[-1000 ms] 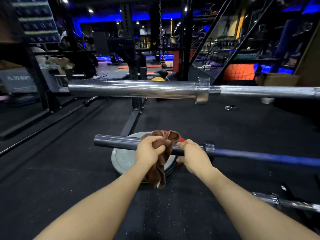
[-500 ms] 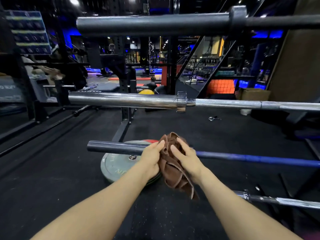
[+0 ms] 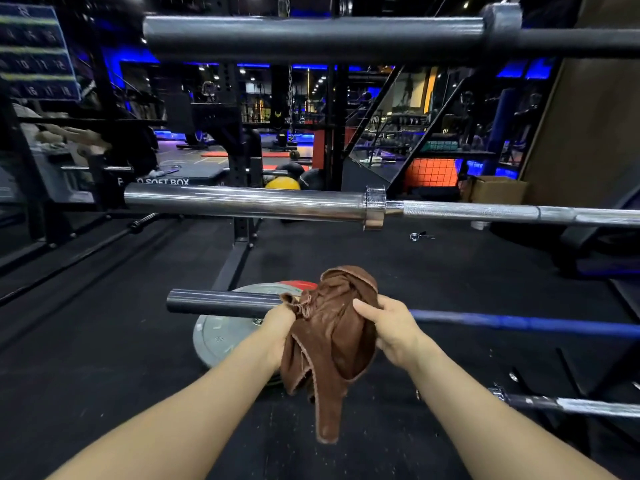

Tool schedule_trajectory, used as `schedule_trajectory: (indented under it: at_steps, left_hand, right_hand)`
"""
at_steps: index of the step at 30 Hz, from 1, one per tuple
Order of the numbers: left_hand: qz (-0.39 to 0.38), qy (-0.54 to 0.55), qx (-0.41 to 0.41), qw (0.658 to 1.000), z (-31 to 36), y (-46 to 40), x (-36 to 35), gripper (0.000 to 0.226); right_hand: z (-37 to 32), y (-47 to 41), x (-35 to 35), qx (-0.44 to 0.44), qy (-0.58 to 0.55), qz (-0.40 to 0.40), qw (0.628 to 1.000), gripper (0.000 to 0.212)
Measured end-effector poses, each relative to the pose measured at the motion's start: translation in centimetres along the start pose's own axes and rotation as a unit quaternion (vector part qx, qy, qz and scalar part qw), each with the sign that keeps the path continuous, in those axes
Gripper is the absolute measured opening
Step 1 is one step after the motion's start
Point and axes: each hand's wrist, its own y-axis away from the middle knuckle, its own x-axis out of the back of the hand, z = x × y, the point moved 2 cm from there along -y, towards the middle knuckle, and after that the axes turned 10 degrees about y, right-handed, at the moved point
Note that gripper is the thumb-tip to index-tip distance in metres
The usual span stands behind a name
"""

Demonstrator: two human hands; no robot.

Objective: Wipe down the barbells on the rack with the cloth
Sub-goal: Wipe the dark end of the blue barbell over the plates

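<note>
A brown cloth (image 3: 330, 337) hangs bunched between my two hands, in front of the dark barbell (image 3: 221, 302) with the blue shaft. My left hand (image 3: 278, 330) grips the cloth's left side, and my right hand (image 3: 389, 329) grips its right side with fingers curled into the fabric. Whether the cloth touches that bar is hidden. Above it lies a chrome barbell (image 3: 249, 201), and a dark grey barbell (image 3: 311, 38) spans the top. A fourth chrome bar (image 3: 568, 405) shows at the lower right.
A grey weight plate (image 3: 221, 336) lies flat on the black rubber floor under the dark bar's sleeve, with a red plate (image 3: 298, 285) behind it. A rack upright and foot (image 3: 239, 247) stand beyond. A spring collar (image 3: 417, 236) lies on the floor; a cardboard box (image 3: 495, 188) sits at the right.
My hands have lifted the cloth off the dark barbell's sleeve and bunched it between them. My view has tilted up, bringing the top barbell into sight.
</note>
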Motion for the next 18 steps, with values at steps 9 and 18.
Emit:
schedule_trajectory:
  at_steps: [9, 18]
  left_hand:
    - [-0.210, -0.162, 0.060, 0.962, -0.3, 1.7, 1.1, 0.031]
    - [-0.232, -0.136, -0.057, 0.961, 0.3, 2.2, 2.4, 0.021]
  right_hand:
    - [-0.5, 1.5, 1.5, -0.038, 0.039, 0.038, 0.998, 0.012]
    - [-3.4, 3.9, 1.1, -0.013, 0.035, 0.005, 0.999, 0.021]
